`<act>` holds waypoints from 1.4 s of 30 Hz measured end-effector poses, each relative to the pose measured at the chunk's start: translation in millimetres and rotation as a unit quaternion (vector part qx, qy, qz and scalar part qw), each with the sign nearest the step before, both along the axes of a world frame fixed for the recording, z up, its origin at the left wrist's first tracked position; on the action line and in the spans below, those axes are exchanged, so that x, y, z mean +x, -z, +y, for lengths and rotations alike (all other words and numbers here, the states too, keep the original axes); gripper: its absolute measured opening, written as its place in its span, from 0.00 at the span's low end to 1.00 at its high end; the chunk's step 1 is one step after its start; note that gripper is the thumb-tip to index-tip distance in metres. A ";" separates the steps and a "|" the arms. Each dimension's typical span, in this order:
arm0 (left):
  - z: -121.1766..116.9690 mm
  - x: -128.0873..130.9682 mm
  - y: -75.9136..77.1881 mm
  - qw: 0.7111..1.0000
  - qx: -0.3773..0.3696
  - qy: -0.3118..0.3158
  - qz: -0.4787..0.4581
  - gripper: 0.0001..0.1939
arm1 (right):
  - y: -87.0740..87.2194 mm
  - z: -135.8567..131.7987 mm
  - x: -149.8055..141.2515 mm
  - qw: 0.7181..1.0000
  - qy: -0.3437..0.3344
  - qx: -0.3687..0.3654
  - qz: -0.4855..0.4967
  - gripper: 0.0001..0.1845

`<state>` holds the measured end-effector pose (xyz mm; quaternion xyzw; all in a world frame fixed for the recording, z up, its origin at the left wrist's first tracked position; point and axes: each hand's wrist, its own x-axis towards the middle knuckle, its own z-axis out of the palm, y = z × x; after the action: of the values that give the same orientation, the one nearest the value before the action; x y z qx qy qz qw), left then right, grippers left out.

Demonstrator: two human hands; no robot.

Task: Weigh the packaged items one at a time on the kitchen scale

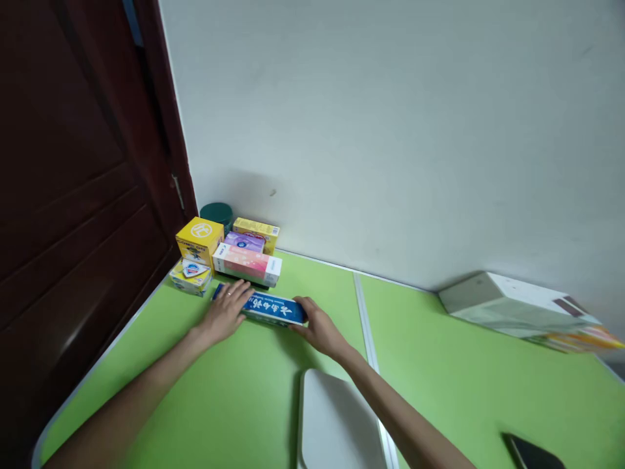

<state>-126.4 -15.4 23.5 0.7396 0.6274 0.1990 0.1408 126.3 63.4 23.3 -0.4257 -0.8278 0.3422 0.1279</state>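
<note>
A long blue toothpaste box (pixel 273 307) with white lettering lies at the left of the green table, between my two hands. My left hand (pixel 227 309) is closed over its left end, fingers across the top. Around the right end, my right hand (pixel 318 324) grips it between thumb and fingers. Just behind it is a pink and white box (pixel 248 262), resting on something dark. Beyond stand a purple pack (pixel 245 241), a yellow box (pixel 258 228) and a dark green round lidded container (pixel 217 213). To the left, a yellow cube-shaped box (pixel 199 238) stands behind a small yellow-and-white soap box (pixel 189 277).
A pale flat rectangular object (pixel 336 423) lies near my right forearm. At the right are a white box (pixel 517 306) against the wall and a dark phone-like object (pixel 534 453) at the front. A dark wooden door (pixel 73 195) borders the table's left side.
</note>
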 end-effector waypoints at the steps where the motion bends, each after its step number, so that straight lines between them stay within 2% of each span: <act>1: -2.4 0.8 -6.0 1.000 -0.012 0.011 0.006 0.29 | -6.9 -9.0 17.6 1.000 -0.001 0.000 0.009 0.26; 3: -10.0 8.1 -20.7 0.998 -0.040 0.045 0.008 0.29 | -23.1 -31.5 56.3 1.000 -0.002 -0.001 0.030 0.25; 6: -27.5 34.2 -45.1 0.992 -0.056 0.111 0.007 0.30 | -47.0 -70.7 111.5 0.999 0.018 -0.002 0.048 0.23; 9: -48.7 69.6 -62.1 0.987 -0.036 0.155 0.015 0.31 | -57.3 -105.6 154.5 0.996 0.059 0.005 0.060 0.23; 12: -67.4 101.9 -60.4 0.984 -0.031 0.175 0.021 0.30 | -46.3 -130.3 182.8 0.993 0.084 0.003 0.077 0.24; 16: -81.1 125.9 -38.6 0.982 -0.085 0.165 0.040 0.28 | -19.3 -147.2 198.6 0.992 0.095 -0.046 0.067 0.25; 19: -87.8 125.5 -29.4 0.984 -0.116 0.124 0.047 0.40 | -11.7 -153.3 208.2 0.990 0.107 -0.086 0.037 0.37; 21: -94.4 116.8 -30.5 0.990 -0.110 0.073 0.044 0.50 | -12.8 -158.0 220.4 0.986 0.135 -0.080 0.049 0.47; 22: -98.6 110.6 -32.2 0.993 -0.103 0.045 0.041 0.53 | -13.5 -161.1 228.3 0.983 0.154 -0.072 0.067 0.49; 25: -113.7 88.6 -36.2 0.995 -0.088 -0.021 0.032 0.53 | -10.1 -173.5 252.6 0.968 0.203 -0.070 0.131 0.45; 27: -123.4 74.5 -35.2 0.994 -0.096 -0.041 0.034 0.52 | -2.7 -183.1 263.6 0.958 0.226 -0.093 0.148 0.44; 31: -134.1 55.6 -29.1 0.990 -0.122 -0.057 0.047 0.49 | 11.6 -195.9 265.7 0.951 0.234 -0.139 0.148 0.43; 34: -131.9 54.8 -27.6 0.989 -0.126 -0.058 0.048 0.47 | 12.7 -193.6 255.1 0.954 0.220 -0.144 0.147 0.40; 38: -120.0 71.6 -25.2 0.988 -0.150 -0.009 0.022 0.42 | 1.9 -177.2 230.7 0.962 0.193 -0.119 0.154 0.37; 42: -104.1 87.6 -17.4 0.988 -0.139 0.059 0.015 0.35 | -14.8 -155.1 206.4 0.977 0.141 -0.095 0.129 0.37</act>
<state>-38.8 -119.5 40.9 0.7516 0.6060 0.0897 0.2446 332.6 -91.7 38.1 -0.5002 -0.6998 0.4502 0.2395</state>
